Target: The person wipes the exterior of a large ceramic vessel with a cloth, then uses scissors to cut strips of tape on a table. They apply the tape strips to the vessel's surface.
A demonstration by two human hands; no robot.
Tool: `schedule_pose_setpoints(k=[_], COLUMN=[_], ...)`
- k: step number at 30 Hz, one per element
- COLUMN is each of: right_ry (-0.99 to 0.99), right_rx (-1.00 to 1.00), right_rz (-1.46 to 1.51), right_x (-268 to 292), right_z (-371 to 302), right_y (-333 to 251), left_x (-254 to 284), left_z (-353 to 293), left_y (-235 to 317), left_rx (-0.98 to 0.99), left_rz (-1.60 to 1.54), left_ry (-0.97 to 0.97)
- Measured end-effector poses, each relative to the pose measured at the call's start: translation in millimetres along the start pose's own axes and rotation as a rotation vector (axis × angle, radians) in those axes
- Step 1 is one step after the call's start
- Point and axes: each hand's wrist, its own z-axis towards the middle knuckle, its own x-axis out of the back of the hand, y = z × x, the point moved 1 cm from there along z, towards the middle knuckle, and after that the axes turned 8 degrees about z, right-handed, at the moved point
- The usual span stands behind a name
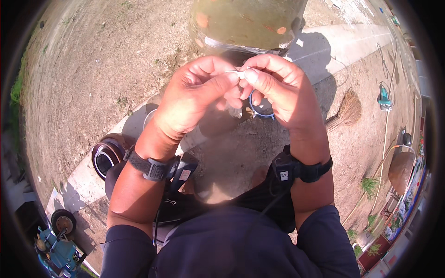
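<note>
Raised in front of my chest, my two hands meet at the fingertips. A small, thin white strip, like string or twisted paper, runs between them; its exact kind is too small to tell. My left hand pinches one end between thumb and forefinger. On the other end, the thumb and forefinger of my right hand are pressed together. Below the fingers, partly hidden by my right hand, a round container with a blue rim sits on the ground.
Beyond my hands stands a large, murky olive-coloured container. A straw broom lies on the dirt at right, with a teal tool farther off. Left of me is a dark round pot. Blue machinery with a wheel stands lower left.
</note>
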Motion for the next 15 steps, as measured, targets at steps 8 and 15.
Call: schedule_pose_setpoints(k=[8,15], right_ry=[0.073,-0.017], right_rx=[-0.046,-0.099], right_rz=[0.366,0.572], right_x=[5.8,8.3], right_z=[-4.1,-0.8], right_y=[19.4,26.5], left_x=[-2.7,-2.2], left_z=[-0.2,0.5], left_y=[-0.3,-0.4], left_rx=[0.036,0.033], left_rz=[-0.058,-0.133], left_ry=[-0.019,-0.090])
